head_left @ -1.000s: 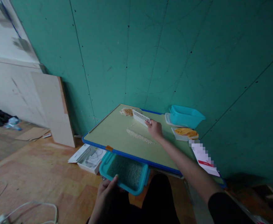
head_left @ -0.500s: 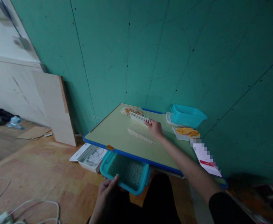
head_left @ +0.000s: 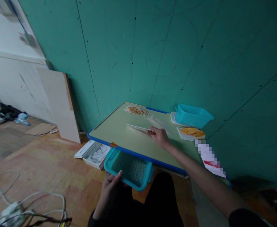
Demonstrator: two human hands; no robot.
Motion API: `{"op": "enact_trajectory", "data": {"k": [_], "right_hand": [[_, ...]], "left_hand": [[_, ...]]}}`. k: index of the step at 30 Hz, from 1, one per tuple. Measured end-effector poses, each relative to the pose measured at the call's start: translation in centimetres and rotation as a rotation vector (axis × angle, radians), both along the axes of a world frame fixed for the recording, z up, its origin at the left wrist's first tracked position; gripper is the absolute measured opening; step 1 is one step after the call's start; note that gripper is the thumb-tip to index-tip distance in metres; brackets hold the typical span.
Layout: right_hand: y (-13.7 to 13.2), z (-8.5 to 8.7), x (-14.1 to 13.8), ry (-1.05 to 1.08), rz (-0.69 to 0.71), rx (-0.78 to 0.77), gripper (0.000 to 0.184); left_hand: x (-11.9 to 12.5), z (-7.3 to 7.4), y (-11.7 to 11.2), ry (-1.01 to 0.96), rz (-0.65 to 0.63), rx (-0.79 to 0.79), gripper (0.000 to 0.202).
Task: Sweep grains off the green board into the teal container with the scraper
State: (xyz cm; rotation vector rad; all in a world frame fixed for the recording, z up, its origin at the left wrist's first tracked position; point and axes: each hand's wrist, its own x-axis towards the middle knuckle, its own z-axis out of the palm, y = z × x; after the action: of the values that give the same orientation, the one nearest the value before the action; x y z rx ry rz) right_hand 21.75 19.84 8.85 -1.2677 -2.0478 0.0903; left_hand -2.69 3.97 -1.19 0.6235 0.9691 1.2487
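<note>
My right hand [head_left: 159, 136] grips one end of a white slotted plastic strip [head_left: 138, 127], which lies low over the pale green tabletop [head_left: 110, 132]. Small white grains that look like rice [head_left: 144, 134] show along the strip's near side, partly hidden by it and the hand. My left hand [head_left: 111, 184] clasps the rim of a turquoise plastic container [head_left: 138, 186] under the table's front edge, thumb on top. Many pale grains [head_left: 131, 165] fill its bottom. Behind the strip, a pile of yellow-brown beans [head_left: 137, 110] and a scattered band of grains [head_left: 157, 121] rest on the table.
At the table's right stand another turquoise container [head_left: 193, 115], a white tray with yellow cloth [head_left: 192, 131] and a paper sheet [head_left: 210, 159]. An opened white box [head_left: 94, 154] sits on the floor. Cables and a power strip [head_left: 12, 212] lie at lower left. A green wall [head_left: 119, 47] borders the table.
My right hand has drawn the strip from near the beans toward the table's front, onto the line of white grains. The left hand keeps its hold on the container. The view has shifted slightly.
</note>
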Motion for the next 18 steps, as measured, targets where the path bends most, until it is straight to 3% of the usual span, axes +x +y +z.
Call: {"op": "enact_trajectory", "data": {"k": [6, 11, 18], "right_hand": [[-1.0, 0.2, 0.2, 0.05, 0.014, -0.089, 0.019], [1.1, 0.2, 0.0, 0.208, 0.001, -0.1, 0.022], [3.6, 0.6, -1.9, 0.105, -0.025, -0.099, 0.02]], "left_hand": [[0.0, 0.1, 0.1, 0.023, 0.023, -0.028, 0.047], [0.1, 0.4, 0.1, 0.025, 0.037, -0.015, 0.048], [-0.1, 0.0, 0.2, 0.03, 0.004, 0.004, 0.048]]}}
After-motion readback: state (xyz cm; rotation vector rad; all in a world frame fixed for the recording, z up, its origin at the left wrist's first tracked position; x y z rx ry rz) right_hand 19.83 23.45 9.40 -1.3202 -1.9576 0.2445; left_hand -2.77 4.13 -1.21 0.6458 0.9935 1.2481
